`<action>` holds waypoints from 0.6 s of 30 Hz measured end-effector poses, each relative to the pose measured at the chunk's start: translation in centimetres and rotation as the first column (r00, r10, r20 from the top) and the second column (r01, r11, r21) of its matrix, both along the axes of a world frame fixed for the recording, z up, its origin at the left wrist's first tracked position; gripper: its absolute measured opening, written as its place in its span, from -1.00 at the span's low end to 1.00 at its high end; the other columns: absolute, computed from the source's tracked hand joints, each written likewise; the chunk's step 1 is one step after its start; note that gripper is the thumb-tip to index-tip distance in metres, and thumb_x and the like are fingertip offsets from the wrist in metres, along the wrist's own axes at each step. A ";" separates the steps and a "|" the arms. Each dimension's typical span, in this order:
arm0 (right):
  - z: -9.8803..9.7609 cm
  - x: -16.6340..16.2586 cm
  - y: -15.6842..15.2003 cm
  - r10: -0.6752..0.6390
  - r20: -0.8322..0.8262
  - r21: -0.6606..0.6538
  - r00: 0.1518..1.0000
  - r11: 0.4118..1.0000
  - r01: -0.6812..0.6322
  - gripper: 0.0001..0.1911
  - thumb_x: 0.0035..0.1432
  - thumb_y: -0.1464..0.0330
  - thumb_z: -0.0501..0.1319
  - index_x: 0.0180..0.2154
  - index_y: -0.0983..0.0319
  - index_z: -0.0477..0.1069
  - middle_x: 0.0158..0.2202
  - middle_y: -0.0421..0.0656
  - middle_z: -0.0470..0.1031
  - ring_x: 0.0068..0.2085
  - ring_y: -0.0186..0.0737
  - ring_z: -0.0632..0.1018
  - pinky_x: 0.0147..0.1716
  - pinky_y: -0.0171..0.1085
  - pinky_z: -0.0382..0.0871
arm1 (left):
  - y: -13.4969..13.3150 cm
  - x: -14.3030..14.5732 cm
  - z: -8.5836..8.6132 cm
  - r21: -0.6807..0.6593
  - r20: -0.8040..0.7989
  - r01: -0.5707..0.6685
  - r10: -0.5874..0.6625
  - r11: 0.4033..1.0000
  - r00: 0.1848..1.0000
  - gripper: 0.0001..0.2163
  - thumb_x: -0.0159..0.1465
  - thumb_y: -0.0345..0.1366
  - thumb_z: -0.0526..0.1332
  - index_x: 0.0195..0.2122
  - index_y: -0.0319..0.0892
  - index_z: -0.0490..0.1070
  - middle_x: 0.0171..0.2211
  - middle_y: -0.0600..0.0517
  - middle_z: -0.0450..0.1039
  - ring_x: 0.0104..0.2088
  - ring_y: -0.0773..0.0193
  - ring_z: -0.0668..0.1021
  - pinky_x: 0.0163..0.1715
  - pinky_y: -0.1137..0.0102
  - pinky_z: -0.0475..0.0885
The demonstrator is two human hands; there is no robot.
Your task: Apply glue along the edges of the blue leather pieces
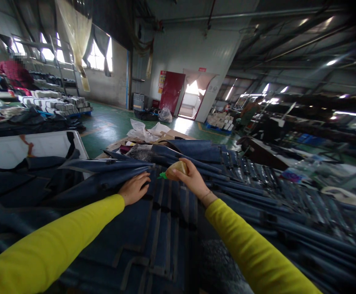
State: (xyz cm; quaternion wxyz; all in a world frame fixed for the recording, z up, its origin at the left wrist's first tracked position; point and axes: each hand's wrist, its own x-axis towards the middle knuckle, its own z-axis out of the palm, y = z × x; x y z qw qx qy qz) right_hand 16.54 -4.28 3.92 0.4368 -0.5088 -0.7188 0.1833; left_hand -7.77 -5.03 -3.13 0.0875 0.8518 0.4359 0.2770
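Dark blue fabric pieces (165, 228) lie overlapped in long rows across the work surface in front of me. My left hand (134, 188) rests palm down on the edge of a folded blue piece (104, 175), fingers curled over it. My right hand (190, 176) is closed around a small tan bottle-shaped object (178, 168) with a green tip (162, 175), held just above the fabric. Both my sleeves are yellow.
A white bin (9, 151) stands at the left. Plastic bags and cardboard (147, 132) lie beyond the fabric. A person in a red top (15, 72) stands far left by stacked goods (55, 104). Machines and tables (288, 134) fill the right; a green floor (104, 122) leads to an open doorway (193, 90).
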 end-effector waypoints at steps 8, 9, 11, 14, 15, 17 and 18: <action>0.7 -0.5 -1.1 -0.003 0.001 -0.140 1.000 0.990 0.003 -0.48 -0.05 0.19 0.23 -0.03 0.23 0.27 -0.19 -0.13 0.41 -0.14 -0.15 0.44 -0.10 -0.14 0.32 | -0.1 0.0 0.1 -0.002 0.021 0.008 -0.007 1.000 1.000 -0.80 0.23 -0.31 -0.03 -0.18 -0.12 0.31 0.10 0.00 0.25 0.14 0.24 0.26 0.16 0.27 0.16; 0.9 -0.6 -1.2 -0.002 -0.001 -0.157 1.000 0.988 0.002 -0.49 -0.05 0.20 0.22 -0.04 0.23 0.27 -0.19 -0.13 0.42 -0.15 -0.15 0.44 -0.11 -0.14 0.33 | -0.1 0.0 0.1 -0.004 0.018 0.009 -0.009 1.000 1.000 -0.80 0.23 -0.31 -0.03 -0.18 -0.12 0.31 0.10 0.00 0.25 0.14 0.24 0.26 0.16 0.26 0.16; 1.2 -0.8 -1.4 -0.004 -0.005 -0.194 1.000 0.981 0.003 -0.49 -0.05 0.20 0.22 -0.04 0.24 0.28 -0.20 -0.12 0.43 -0.17 -0.16 0.45 -0.13 -0.15 0.34 | 0.0 0.1 0.1 -0.002 0.009 0.007 -0.007 1.000 1.000 -0.80 0.24 -0.31 -0.03 -0.18 -0.12 0.31 0.11 0.00 0.24 0.14 0.24 0.25 0.16 0.27 0.16; 1.7 -1.1 -1.8 -0.005 -0.007 -0.241 1.000 0.970 0.003 -0.51 -0.04 0.21 0.22 -0.05 0.25 0.30 -0.19 -0.12 0.45 -0.17 -0.16 0.46 -0.15 -0.17 0.35 | -0.1 0.1 0.1 0.005 -0.004 0.000 0.000 1.000 1.000 -0.81 0.24 -0.30 -0.03 -0.18 -0.12 0.30 0.11 0.00 0.24 0.15 0.24 0.24 0.17 0.27 0.15; 1.8 -1.2 -1.9 -0.002 -0.009 -0.253 1.000 0.967 0.000 -0.51 -0.04 0.21 0.22 -0.05 0.24 0.30 -0.19 -0.12 0.45 -0.17 -0.16 0.47 -0.15 -0.17 0.35 | -0.1 0.1 0.1 0.006 -0.008 -0.002 0.002 1.000 1.000 -0.81 0.24 -0.30 -0.03 -0.18 -0.12 0.30 0.11 0.00 0.24 0.15 0.24 0.24 0.16 0.27 0.16; 2.0 -1.4 -2.2 0.005 -0.015 -0.275 1.000 0.961 -0.009 -0.53 -0.04 0.20 0.22 -0.07 0.22 0.31 -0.19 -0.13 0.46 -0.17 -0.16 0.47 -0.16 -0.18 0.36 | -0.1 0.1 0.2 0.008 -0.009 -0.001 0.001 1.000 1.000 -0.81 0.25 -0.30 -0.03 -0.18 -0.13 0.31 0.10 -0.01 0.25 0.15 0.24 0.25 0.16 0.27 0.16; 2.1 -1.5 -2.3 0.012 -0.019 -0.284 1.000 0.959 -0.017 -0.54 -0.03 0.20 0.22 -0.07 0.22 0.31 -0.19 -0.14 0.46 -0.17 -0.16 0.48 -0.17 -0.19 0.36 | -0.2 0.1 0.2 0.009 -0.007 -0.001 0.001 1.000 1.000 -0.80 0.25 -0.30 -0.04 -0.18 -0.13 0.31 0.10 -0.01 0.25 0.14 0.24 0.25 0.16 0.26 0.16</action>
